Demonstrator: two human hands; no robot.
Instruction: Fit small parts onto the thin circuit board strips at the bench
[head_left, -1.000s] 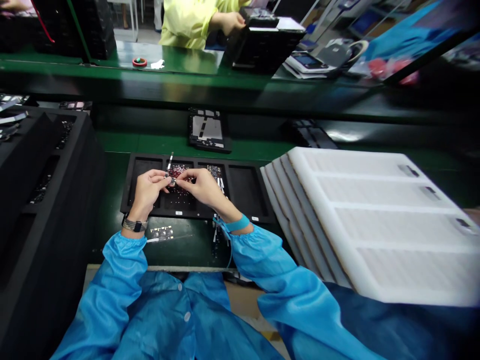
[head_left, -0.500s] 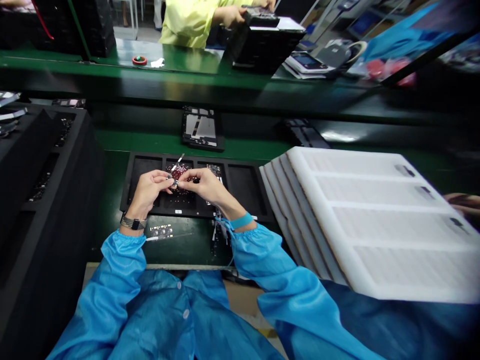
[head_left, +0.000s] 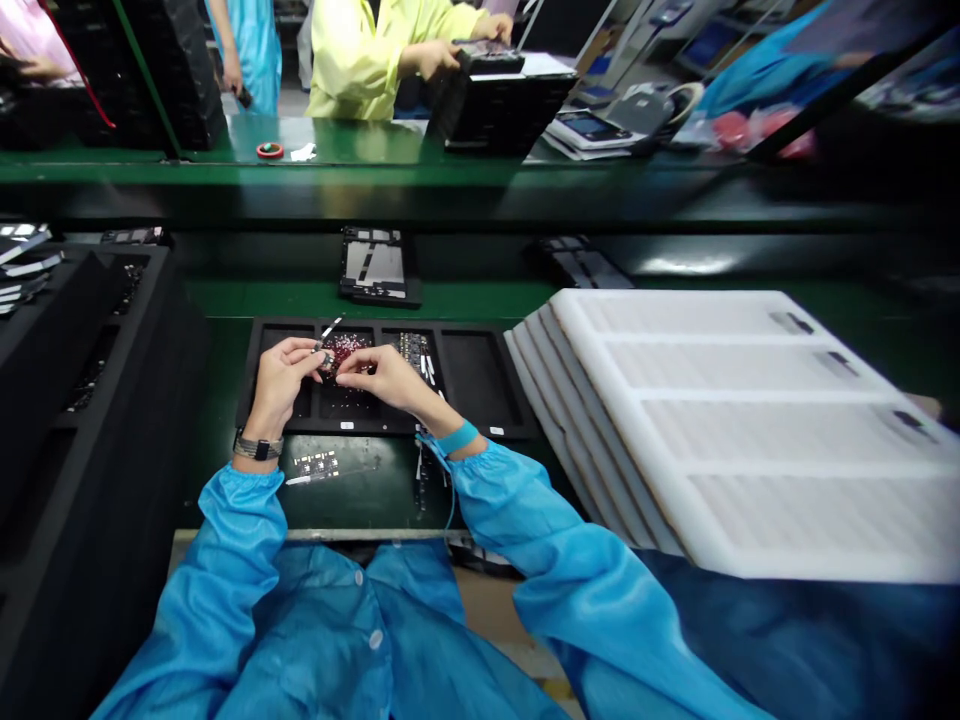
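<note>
My left hand [head_left: 279, 384] and my right hand [head_left: 379, 377] meet over a black foam tray [head_left: 480, 385] with several compartments. Both pinch one small component with a thin white strip [head_left: 328, 329] sticking up from it. Under the fingers, a compartment holds a heap of small reddish parts [head_left: 343, 349]. The compartment to its right holds several small dark pieces [head_left: 414, 348]. I wear blue sleeves, a watch on the left wrist and a blue strap on the right wrist.
A fanned stack of white foam trays [head_left: 735, 430] lies at the right. Black foam trays [head_left: 82, 400] are stacked at the left. A dark framed panel [head_left: 377, 264] lies on the green belt behind. A person in yellow [head_left: 367, 55] handles black trays across the line.
Both hands stay pinched together on the small component, with only slight finger movement. The view has shifted down and left. The panel on the belt has moved left.
</note>
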